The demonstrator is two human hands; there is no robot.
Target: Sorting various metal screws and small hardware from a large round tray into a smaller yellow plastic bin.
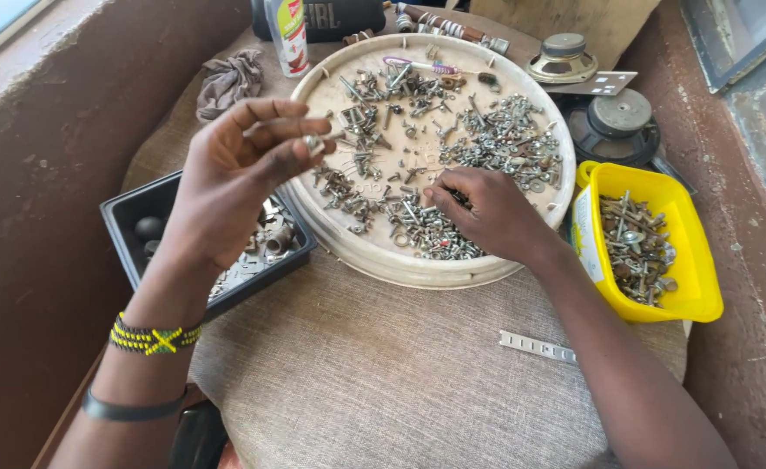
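Note:
A round cream tray (374, 256) holds several heaps of screws, bolts and washers (505, 139). My left hand (235, 174) is raised above the tray's left rim, pinching a small metal nut (313, 142) between thumb and fingers. My right hand (487, 213) rests palm down on the tray's near part, fingertips pressed into the screws (418, 221) there. Whether it holds one I cannot tell. A beaded wristband (153, 337) sits on my left wrist.
A black rectangular tray (127, 213) with metal bits lies left of the round tray. A yellow tub (691, 260) of rusty screws stands at the right. Two speakers (617, 122), a bottle (287, 35), a grey rag (227, 80) and a metal strip (538, 347) lie around on the cloth-covered table.

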